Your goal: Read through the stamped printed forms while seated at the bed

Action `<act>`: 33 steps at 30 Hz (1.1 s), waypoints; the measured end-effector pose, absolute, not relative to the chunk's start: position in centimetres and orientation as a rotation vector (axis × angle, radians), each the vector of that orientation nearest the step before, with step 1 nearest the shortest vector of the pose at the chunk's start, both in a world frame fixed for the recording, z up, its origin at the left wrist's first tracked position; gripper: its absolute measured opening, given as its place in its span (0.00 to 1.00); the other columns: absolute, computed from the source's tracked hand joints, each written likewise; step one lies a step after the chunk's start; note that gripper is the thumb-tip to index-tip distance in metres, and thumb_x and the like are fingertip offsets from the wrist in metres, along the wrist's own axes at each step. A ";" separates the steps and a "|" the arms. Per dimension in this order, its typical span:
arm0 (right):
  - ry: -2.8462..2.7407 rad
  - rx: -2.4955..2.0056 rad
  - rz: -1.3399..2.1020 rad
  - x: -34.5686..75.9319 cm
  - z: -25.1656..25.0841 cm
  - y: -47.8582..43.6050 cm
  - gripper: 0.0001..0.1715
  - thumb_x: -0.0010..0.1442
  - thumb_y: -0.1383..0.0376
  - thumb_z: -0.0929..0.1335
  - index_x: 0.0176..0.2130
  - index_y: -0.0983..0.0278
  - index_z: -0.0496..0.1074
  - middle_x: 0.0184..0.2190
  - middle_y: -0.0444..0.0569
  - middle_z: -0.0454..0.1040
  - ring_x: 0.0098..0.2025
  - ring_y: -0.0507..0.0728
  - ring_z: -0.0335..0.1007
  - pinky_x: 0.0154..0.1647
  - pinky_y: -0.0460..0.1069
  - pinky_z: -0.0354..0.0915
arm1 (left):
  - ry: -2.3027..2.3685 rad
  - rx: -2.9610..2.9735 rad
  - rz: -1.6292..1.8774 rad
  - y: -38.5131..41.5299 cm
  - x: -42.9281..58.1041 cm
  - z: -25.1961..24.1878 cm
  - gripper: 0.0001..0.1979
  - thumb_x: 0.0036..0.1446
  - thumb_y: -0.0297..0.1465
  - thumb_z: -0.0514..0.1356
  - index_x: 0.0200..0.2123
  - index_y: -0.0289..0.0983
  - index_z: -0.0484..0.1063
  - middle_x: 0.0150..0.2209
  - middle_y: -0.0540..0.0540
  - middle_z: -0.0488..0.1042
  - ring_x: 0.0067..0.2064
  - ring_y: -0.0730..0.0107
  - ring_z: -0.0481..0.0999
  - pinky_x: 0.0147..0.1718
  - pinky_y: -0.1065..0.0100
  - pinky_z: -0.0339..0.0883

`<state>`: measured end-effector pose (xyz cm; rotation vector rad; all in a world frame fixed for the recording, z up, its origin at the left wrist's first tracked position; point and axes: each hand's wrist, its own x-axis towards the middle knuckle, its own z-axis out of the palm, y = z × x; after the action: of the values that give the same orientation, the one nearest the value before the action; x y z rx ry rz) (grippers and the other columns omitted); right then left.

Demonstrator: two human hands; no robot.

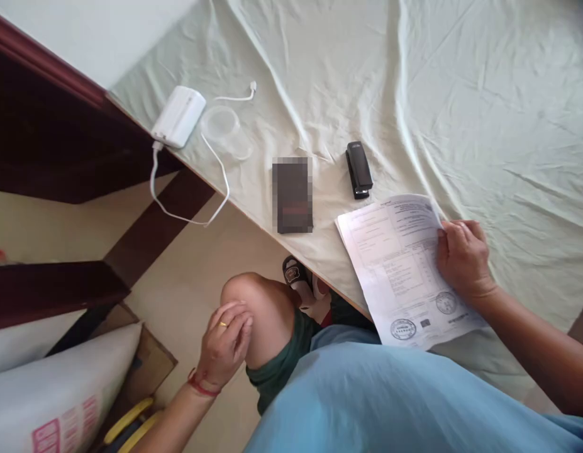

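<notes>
The white printed paper document (395, 264), a flat sheaf with ink stamps (403, 329) near its foot, lies on the pale green, creased cloth (484, 113), its lower left corner apparently reaching past the table edge. The right hand (463, 258) has the upper part of its right edge pinched, thumb and fingers closed together. It may be several sheets — the far edge looks layered, though I cannot count them. It should handle as light and limp, likely to slide, crease or fan apart; the side margins seem the best hold, with both edges supported if lifted.

The left hand (225, 336) (the one with a red bracelet (202, 384)) rests at the bare knee (267, 302), fingers loosely bent, with nothing visible in them.

Just beyond the paper's top lies a slim black stapler (359, 170); left of that, a dark, pixelated rectangular object (294, 196). Farther out are a clear round plastic container (221, 124) and a white, rounded power bank (180, 116) — its white cable (152, 179) loops over the table edge.
</notes>
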<state>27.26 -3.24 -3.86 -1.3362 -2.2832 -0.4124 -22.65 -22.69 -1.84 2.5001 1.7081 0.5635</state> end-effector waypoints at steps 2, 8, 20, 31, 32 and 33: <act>-2.267 -1.374 -0.352 27.3 -4.3 -3.2 0.10 0.74 0.69 0.63 0.46 0.63 0.73 0.33 0.54 0.80 0.38 0.65 0.73 0.45 0.58 0.70 | 1.874 2.320 0.726 -24.8 -18.9 -1.9 0.09 0.66 0.19 0.59 0.45 0.35 0.75 0.43 0.41 0.80 0.48 0.61 0.81 0.52 0.58 0.78; -2.165 -1.549 -0.059 27.0 -4.8 -3.2 0.14 0.75 0.64 0.60 0.45 0.60 0.75 0.35 0.55 0.80 0.40 0.67 0.75 0.49 0.61 0.71 | 1.948 1.680 1.115 -24.4 -8.5 -1.9 0.11 0.71 0.23 0.56 0.49 0.37 0.77 0.49 0.43 0.77 0.38 0.76 0.82 0.32 0.74 0.79; -2.046 -1.534 0.121 27.4 -4.3 -2.9 0.11 0.73 0.61 0.61 0.42 0.57 0.72 0.34 0.54 0.77 0.42 0.66 0.74 0.45 0.61 0.71 | 1.585 1.073 0.929 -12.3 -3.6 0.8 0.14 0.71 0.41 0.58 0.48 0.36 0.72 0.46 0.42 0.81 0.29 0.76 0.78 0.23 0.73 0.71; -1.841 -1.563 0.566 26.2 0.9 -2.5 0.10 0.69 0.58 0.65 0.36 0.58 0.67 0.27 0.46 0.71 0.31 0.57 0.67 0.35 0.53 0.62 | 1.545 0.771 1.228 -8.4 -1.7 -0.8 0.29 0.64 0.57 0.64 0.53 0.39 0.65 0.29 0.55 0.68 0.24 0.78 0.65 0.20 0.74 0.58; -1.852 -1.567 0.593 26.4 1.1 -2.1 0.10 0.69 0.58 0.65 0.35 0.58 0.67 0.27 0.45 0.70 0.30 0.56 0.66 0.34 0.52 0.61 | 1.535 0.764 1.239 -8.1 -1.7 -1.0 0.29 0.63 0.57 0.64 0.50 0.40 0.66 0.28 0.55 0.66 0.24 0.78 0.64 0.20 0.74 0.57; -1.874 -1.570 0.624 26.5 1.3 -1.8 0.10 0.68 0.58 0.65 0.35 0.59 0.66 0.26 0.45 0.69 0.29 0.56 0.65 0.34 0.52 0.61 | 1.522 0.780 1.237 -7.9 -1.6 -1.1 0.28 0.63 0.57 0.64 0.47 0.39 0.66 0.28 0.55 0.66 0.24 0.78 0.63 0.20 0.74 0.57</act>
<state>26.54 -1.77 1.27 -1.5698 -1.8735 0.6242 -1.63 -7.93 -1.14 0.7799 1.5215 1.2372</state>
